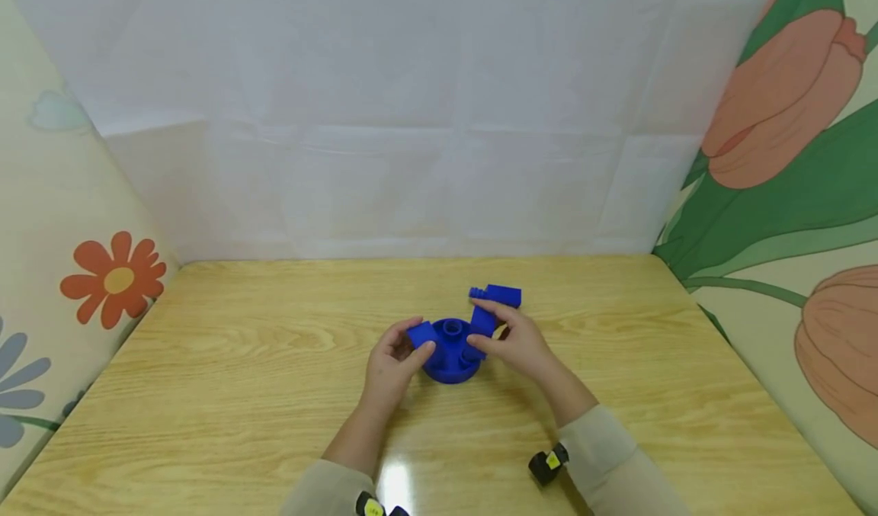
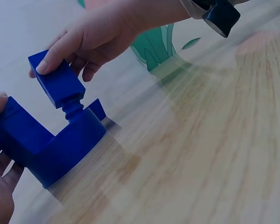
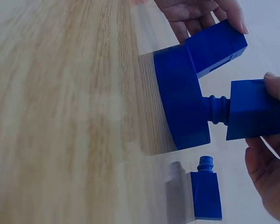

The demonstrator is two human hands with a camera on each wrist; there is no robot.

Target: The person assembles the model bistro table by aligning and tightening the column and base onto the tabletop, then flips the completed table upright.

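A round blue base (image 1: pixel 450 376) with a raised rim and a hollow socket (image 1: pixel 452 327) at its far side lies on the table. My left hand (image 1: pixel 388 370) pinches a blue rectangular block (image 1: pixel 421 334) that leans outward at the base's left side. Between thumb and fingers, my right hand (image 1: pixel 527 346) holds a second blue block (image 1: pixel 483 321) over the base's right side. Its ribbed peg (image 3: pixel 218 109) points down into the base; the rim hides the peg's tip, so how deep it sits I cannot tell.
A third blue block (image 1: pixel 504 296) with a ribbed peg lies on its side on the wooden table (image 1: pixel 274 394), just beyond my right hand. White sheeting (image 1: pixel 411 158) hangs behind the table, and flower-patterned panels (image 1: pixel 789 219) flank it.
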